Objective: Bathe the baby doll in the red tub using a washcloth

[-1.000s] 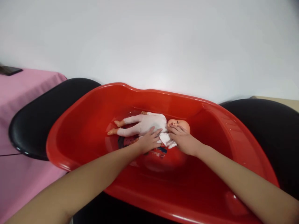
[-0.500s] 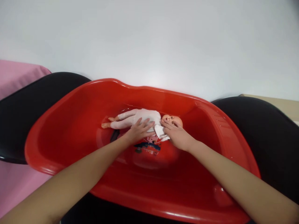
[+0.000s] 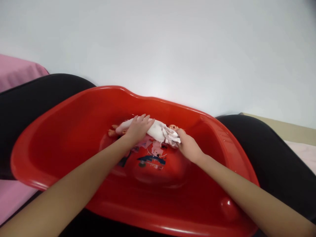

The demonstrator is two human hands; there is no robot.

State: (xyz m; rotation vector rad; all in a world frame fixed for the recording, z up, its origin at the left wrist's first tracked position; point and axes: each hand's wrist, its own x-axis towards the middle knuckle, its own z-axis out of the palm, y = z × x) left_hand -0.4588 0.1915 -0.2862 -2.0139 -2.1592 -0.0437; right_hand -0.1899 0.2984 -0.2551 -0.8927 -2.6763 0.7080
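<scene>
A baby doll [image 3: 158, 130] in a white suit lies lengthwise in a red plastic baby tub [image 3: 74, 138], its feet to the left and its head to the right. My left hand [image 3: 137, 127] is wrapped over the doll's legs and hips. My right hand [image 3: 188, 147] holds a small white cloth [image 3: 172, 137] against the doll's neck and chest, hiding most of its head. A cartoon picture [image 3: 151, 154] is printed on the tub floor below the doll.
The tub rests across two black chair seats, one at the left [image 3: 29, 98] and one at the right [image 3: 278, 154]. A pink cloth-covered surface [image 3: 17, 70] lies at the far left. A white wall fills the background.
My left hand slid from the doll's torso down to its legs and closed over them. My right hand moved the cloth from under the doll's chin onto its neck and chest. The view shifted right.
</scene>
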